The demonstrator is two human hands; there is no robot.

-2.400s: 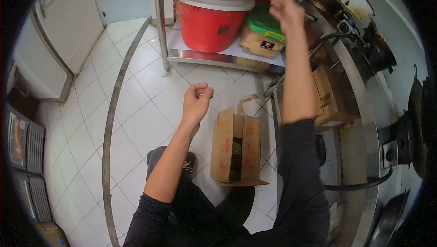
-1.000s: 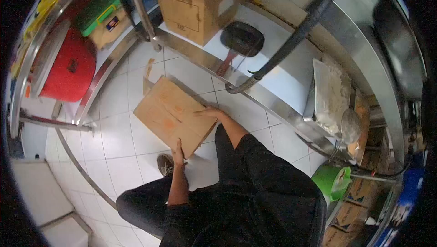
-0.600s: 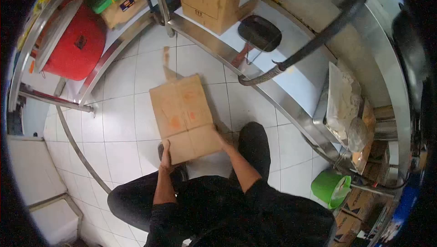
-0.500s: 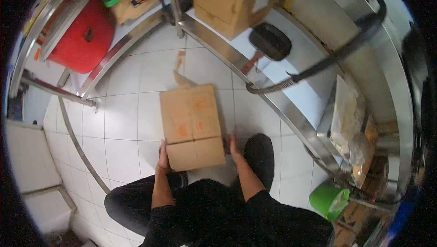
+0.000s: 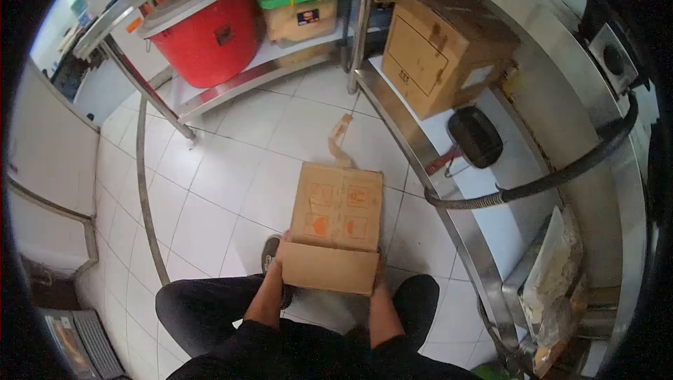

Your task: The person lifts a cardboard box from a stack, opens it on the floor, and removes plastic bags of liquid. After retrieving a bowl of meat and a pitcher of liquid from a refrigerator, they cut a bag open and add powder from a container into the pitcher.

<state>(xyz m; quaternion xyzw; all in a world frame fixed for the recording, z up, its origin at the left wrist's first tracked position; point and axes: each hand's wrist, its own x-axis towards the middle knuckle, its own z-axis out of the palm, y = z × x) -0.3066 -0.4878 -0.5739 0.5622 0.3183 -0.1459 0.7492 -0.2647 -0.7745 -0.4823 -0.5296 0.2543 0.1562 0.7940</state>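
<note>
A cardboard box with orange printed marks on one face is between my knees, tilted so that a plain side faces me. My left hand is closed against its left side near the front corner. At the right side my right hand grips the box, its fingers largely hidden behind the edge. From the far edge of the box a loose strip of brown tape trails over the white tiles.
On the left shelf stand a red lidded bucket and a green-lidded bin. The right shelf bears a large carton, a dark square pan and plastic-wrapped goods. A grey hose runs along the floor.
The view has swung left, so the shelves appear shifted right and down. The box has tipped, showing more of its near side, and both hands have stayed at its sides.
</note>
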